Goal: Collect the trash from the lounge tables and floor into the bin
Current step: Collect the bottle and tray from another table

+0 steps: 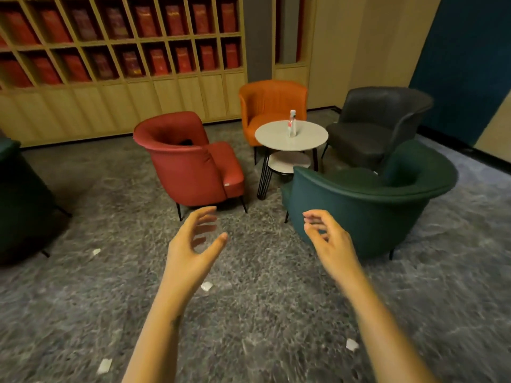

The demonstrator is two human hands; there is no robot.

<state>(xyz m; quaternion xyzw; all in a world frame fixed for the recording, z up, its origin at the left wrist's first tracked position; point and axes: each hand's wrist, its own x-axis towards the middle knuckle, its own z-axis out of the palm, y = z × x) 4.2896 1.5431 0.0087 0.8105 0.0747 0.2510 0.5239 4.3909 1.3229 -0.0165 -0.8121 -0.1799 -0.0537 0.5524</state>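
Observation:
Several white paper scraps lie on the grey carpet: one (pixel 206 286) just below my left hand, one (pixel 352 344) at lower right, one (pixel 104 366) at lower left, one (pixel 96 252) further left. A clear plastic bottle (pixel 292 124) stands upright on the round white table (pixel 271 136). My left hand (pixel 193 244) hovers above the floor with fingers spread and relaxed, holding nothing. My right hand (pixel 329 241) hangs in front of the teal chair, fingers loosely curled and empty. No bin is in view.
Chairs ring the table: red (pixel 190 167), orange (pixel 271 100), dark grey (pixel 378 125) and teal (pixel 365 205). A lower round shelf (pixel 287 163) sits under the table. Another dark chair (pixel 19 203) stands at the left edge. A wooden shelf wall (pixel 124 51) holds red books.

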